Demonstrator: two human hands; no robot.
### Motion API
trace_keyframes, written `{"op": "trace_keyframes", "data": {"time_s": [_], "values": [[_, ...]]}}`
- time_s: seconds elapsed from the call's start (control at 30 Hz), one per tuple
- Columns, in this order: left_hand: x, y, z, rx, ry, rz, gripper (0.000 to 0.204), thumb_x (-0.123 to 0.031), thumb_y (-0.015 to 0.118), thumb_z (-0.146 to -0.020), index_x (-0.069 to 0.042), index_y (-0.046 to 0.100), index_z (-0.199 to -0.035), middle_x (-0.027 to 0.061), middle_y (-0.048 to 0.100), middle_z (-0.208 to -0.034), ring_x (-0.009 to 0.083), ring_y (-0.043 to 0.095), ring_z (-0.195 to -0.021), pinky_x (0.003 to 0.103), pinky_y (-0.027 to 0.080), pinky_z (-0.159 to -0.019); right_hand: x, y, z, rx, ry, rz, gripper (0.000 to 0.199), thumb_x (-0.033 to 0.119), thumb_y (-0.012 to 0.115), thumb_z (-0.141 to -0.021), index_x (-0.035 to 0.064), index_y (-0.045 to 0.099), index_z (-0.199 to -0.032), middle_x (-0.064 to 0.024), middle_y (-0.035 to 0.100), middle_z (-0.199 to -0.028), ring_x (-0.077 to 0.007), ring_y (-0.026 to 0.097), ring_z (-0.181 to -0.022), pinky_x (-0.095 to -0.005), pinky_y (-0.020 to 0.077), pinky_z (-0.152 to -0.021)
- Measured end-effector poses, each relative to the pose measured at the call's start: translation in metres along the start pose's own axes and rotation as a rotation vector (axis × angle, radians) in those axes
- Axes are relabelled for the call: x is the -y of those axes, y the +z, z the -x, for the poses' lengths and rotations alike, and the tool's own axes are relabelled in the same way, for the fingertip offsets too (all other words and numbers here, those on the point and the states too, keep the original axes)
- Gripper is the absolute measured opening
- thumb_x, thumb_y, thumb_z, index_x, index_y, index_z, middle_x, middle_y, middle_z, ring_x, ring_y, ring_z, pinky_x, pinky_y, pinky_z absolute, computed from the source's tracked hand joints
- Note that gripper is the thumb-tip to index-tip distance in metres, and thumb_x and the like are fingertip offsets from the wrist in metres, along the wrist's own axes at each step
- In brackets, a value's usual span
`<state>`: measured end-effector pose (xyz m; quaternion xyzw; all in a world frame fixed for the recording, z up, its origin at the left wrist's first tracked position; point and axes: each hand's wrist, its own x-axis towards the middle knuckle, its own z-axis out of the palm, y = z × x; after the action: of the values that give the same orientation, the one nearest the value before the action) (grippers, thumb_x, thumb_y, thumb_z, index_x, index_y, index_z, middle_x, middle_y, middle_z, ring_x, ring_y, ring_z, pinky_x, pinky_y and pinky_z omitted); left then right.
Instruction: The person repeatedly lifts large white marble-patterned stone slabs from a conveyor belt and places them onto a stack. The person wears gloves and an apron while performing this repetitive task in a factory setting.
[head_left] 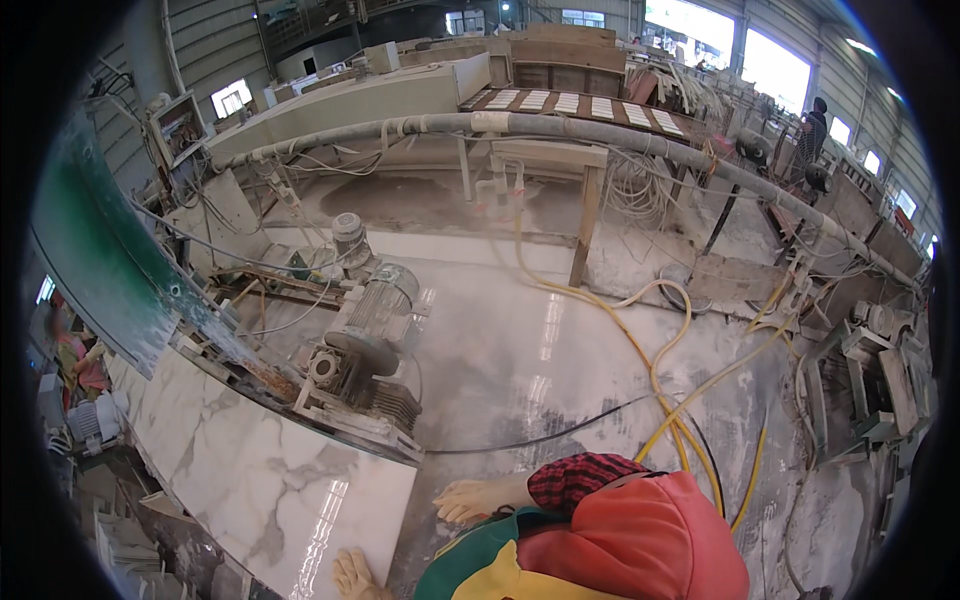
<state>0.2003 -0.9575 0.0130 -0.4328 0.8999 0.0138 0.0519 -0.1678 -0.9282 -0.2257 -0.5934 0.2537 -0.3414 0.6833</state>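
Note:
A polished white marble slab with grey veins (255,470) lies at the lower left, its right end close to me. My left hand (358,578), in a pale glove, lies on the slab near that end with its fingers apart. To the right of the slab, apart from its edge in the picture, my right hand (470,500) reaches leftward from a red-and-black checked sleeve. Its gloved fingers are stretched out, and I see nothing in them. An electric motor with a gearbox (375,320) sits just beyond the slab.
A curved green machine housing (110,240) rises at the left. Yellow hoses (650,370) and a black cable (545,437) cross the wet floor. A long pipe (600,130) spans the back. One person (812,135) stands far right; another (85,365) is at far left.

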Motion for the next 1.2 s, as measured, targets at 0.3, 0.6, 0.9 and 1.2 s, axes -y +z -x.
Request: {"op": "trace_keyframes", "data": {"time_s": [0.3, 0.6, 0.9, 1.2], "values": [[0.007, 0.009, 0.000, 0.002, -0.058, 0.023, 0.081, -0.033, 0.069, -0.095, -0.004, 0.035, -0.163, 0.0274, 0.036, -0.166, 0.0444, 0.030, -0.155, 0.050, 0.022, -0.129, 0.041, 0.022, -0.003, 0.007, -0.209, -0.312, 0.023, 0.027, 0.047, -0.108, 0.0091, 0.048, -0.093, -0.0026, 0.037, -0.080, -0.0186, 0.044, -0.063, -0.0343, 0.0383, -0.054], [0.005, -0.003, -0.010, 0.046, -0.062, 0.035, 0.084, -0.036, 0.069, -0.096, -0.003, 0.033, -0.163, 0.0271, 0.035, -0.166, 0.0440, 0.028, -0.156, 0.049, 0.021, -0.129, 0.005, 0.011, -0.002, 0.013, -0.203, -0.194, 0.027, 0.021, 0.035, -0.113, 0.0065, 0.049, -0.096, -0.0040, 0.036, -0.083, -0.0163, 0.045, -0.071, -0.0304, 0.0396, -0.063], [0.009, -0.007, -0.014, 0.116, -0.102, 0.059, 0.096, -0.037, 0.077, -0.090, -0.004, 0.028, -0.165, 0.0252, 0.029, -0.169, 0.0428, 0.025, -0.157, 0.047, 0.020, -0.130, 0.040, 0.017, -0.003, 0.340, 0.148, -1.567, 0.025, 0.020, 0.033, -0.111, 0.0072, 0.047, -0.095, -0.0055, 0.038, -0.080, -0.0191, 0.045, -0.070, -0.0297, 0.0424, -0.062], [0.024, 0.014, -0.016, 0.074, -0.090, -0.011, 0.100, -0.037, 0.079, -0.089, -0.004, 0.026, -0.166, 0.0245, 0.027, -0.171, 0.0408, 0.022, -0.159, 0.045, 0.018, -0.131, 0.055, 0.017, -0.003, 0.096, -0.574, 0.479, 0.020, 0.019, 0.035, -0.110, 0.0091, 0.043, -0.094, -0.0044, 0.033, -0.085, -0.0170, 0.044, -0.072, -0.0305, 0.0383, -0.062]]}}
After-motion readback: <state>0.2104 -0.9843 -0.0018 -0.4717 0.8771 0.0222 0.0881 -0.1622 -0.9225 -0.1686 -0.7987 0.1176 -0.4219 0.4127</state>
